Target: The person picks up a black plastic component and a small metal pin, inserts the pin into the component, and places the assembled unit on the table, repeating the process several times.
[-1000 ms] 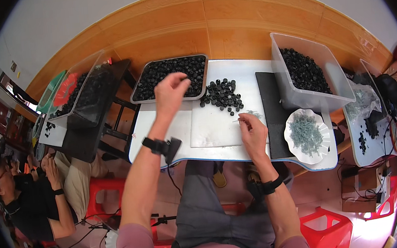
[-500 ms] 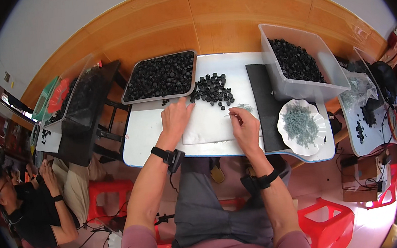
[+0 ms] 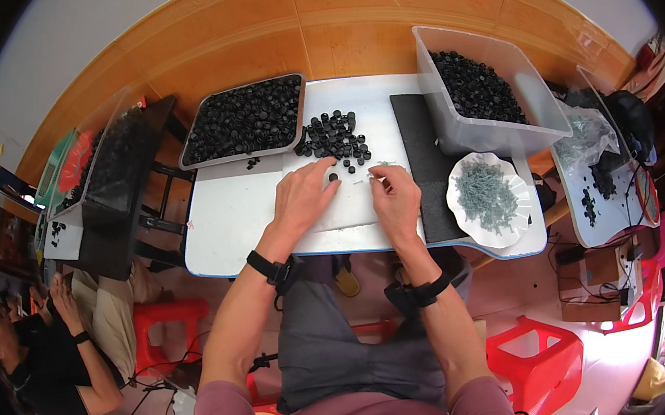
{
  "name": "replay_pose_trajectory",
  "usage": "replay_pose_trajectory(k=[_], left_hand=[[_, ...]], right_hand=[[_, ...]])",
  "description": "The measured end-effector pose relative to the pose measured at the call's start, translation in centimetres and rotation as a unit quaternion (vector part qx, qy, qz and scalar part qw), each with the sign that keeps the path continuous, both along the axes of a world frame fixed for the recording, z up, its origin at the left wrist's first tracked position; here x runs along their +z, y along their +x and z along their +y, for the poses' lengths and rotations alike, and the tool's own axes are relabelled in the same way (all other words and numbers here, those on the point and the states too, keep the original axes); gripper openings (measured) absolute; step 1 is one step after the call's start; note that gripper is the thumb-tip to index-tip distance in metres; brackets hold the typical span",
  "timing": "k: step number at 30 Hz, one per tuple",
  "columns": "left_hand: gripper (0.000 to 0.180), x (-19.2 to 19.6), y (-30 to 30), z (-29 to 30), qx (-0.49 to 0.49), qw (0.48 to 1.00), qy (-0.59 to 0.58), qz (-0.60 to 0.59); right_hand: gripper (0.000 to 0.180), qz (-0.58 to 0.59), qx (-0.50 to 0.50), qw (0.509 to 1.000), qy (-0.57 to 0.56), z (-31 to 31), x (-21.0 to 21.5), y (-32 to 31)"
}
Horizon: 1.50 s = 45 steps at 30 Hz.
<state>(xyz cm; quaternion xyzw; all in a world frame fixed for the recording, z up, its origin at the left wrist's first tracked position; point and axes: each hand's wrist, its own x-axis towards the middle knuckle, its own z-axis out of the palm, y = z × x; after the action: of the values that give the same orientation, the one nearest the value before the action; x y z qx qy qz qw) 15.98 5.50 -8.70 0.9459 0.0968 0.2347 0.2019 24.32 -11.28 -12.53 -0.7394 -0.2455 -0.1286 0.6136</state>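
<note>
My left hand [image 3: 304, 198] rests on the white table [image 3: 229, 217], its fingertips at a small black cap [image 3: 333, 177] just below a loose pile of black caps [image 3: 335, 139]. My right hand [image 3: 397, 193] sits beside it, thumb and forefinger pinched on a thin pale metal pin [image 3: 381, 167]. The two hands are a few centimetres apart near the middle of the table. Both wrists carry black bands.
A grey tray of black caps [image 3: 248, 119] stands at the back left, a clear bin of black caps [image 3: 482, 93] at the back right on a black mat [image 3: 422, 159]. A white dish of pins [image 3: 485, 193] lies right. Red stools [image 3: 535, 356] stand below. A seated person [image 3: 42, 355] is at left.
My left hand has drawn back from the grey tray to the table's middle, close to my right hand. The right hand has stayed near the pile's edge.
</note>
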Motion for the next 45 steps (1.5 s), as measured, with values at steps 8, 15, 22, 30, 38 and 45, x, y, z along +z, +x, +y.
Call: replay_pose_trajectory(k=[8, 15, 22, 30, 38, 45], left_hand=[[0.022, -0.4, 3.0, -0.3, -0.075, 0.995, 0.064, 0.021], [0.017, 0.2, 2.3, -0.7, -0.045, 0.997, -0.059, -0.001], [0.020, -1.7, -0.1, -2.8, -0.003, 0.940, -0.341, -0.029], [0.021, -3.3, 0.0, -3.0, -0.036, 0.860, -0.507, -0.048], [0.021, -4.2, 0.0, -3.1, -0.023, 0.896, -0.437, -0.072], [0.021, -4.2, -0.1, -3.8, 0.009, 0.948, -0.296, -0.117]], right_hand=[[0.013, -0.079, 0.004, 0.981, -0.175, 0.7, -0.9, 0.1], [0.008, -0.115, 0.000, 0.976, -0.187, 0.6, -0.7, 0.4], [0.007, -0.028, 0.007, 0.997, -0.074, 0.6, -0.4, -0.1], [0.008, -0.063, 0.040, 0.996, -0.046, 0.3, -0.3, -0.5], [0.010, -0.117, 0.053, 0.989, -0.073, 0.3, -0.2, -0.6], [0.012, -0.202, 0.052, 0.973, -0.101, 0.4, 0.0, -0.7]])
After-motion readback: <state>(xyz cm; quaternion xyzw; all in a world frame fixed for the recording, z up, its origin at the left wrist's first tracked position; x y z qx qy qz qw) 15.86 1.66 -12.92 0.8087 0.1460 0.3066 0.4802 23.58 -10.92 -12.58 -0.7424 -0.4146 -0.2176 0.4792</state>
